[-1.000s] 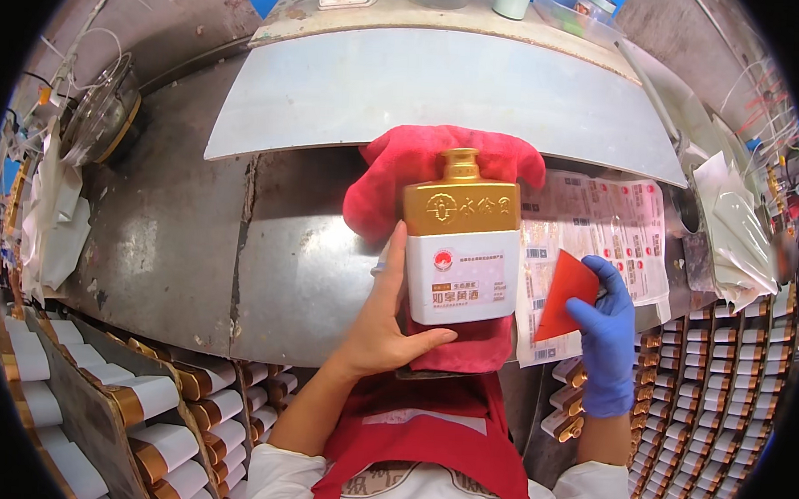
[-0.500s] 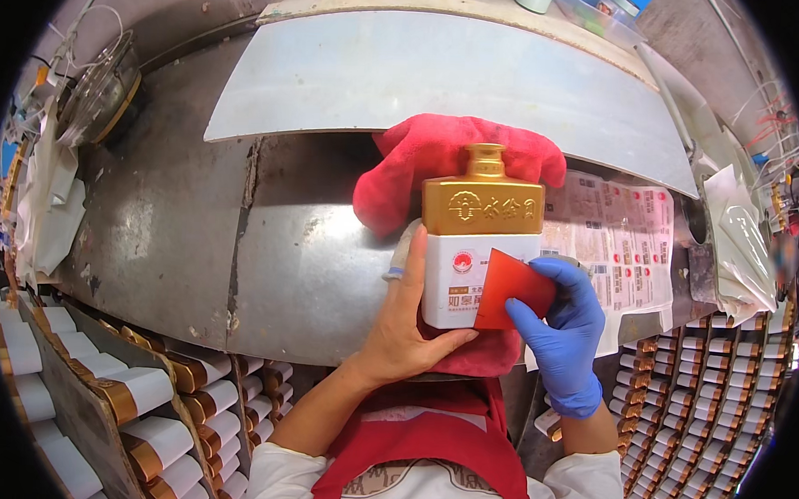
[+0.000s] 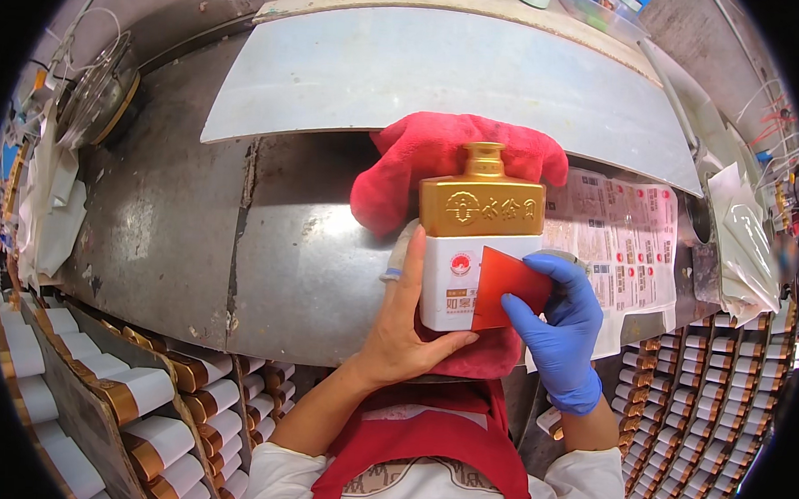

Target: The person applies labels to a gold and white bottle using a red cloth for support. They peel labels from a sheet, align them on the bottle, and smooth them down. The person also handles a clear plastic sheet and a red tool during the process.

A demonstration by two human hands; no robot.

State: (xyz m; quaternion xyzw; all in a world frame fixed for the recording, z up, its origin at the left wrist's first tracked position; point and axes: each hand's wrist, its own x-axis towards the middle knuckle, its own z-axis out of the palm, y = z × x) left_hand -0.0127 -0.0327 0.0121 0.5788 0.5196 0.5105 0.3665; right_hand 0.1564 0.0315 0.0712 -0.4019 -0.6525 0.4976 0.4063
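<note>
A flat-shouldered bottle (image 3: 444, 251), gold on top and white below with printed red and brown marks, lies face up on a pinkish-red cloth (image 3: 389, 182). My bare left hand (image 3: 397, 316) grips its lower left side, thumb along the bottom edge; a pale covering with a blue band shows at a fingertip. In a blue glove, my right hand (image 3: 566, 324) pinches a translucent orange-red scraper sheet (image 3: 509, 290) between thumb and fingers. The sheet lies flat over the right part of the white face, hiding some of the print.
Printed label sheets (image 3: 627, 250) lie right of the bottle on the metal table (image 3: 300, 272). A pale board (image 3: 452, 69) spans the back. Racks of similar gold-and-white bottles (image 3: 148, 390) stand at both lower sides. A round metal pot (image 3: 103, 94) is at far left.
The scraper sheet and my right hand have shifted slightly left across the bottle's white face. My left hand keeps its grip on the bottle.
</note>
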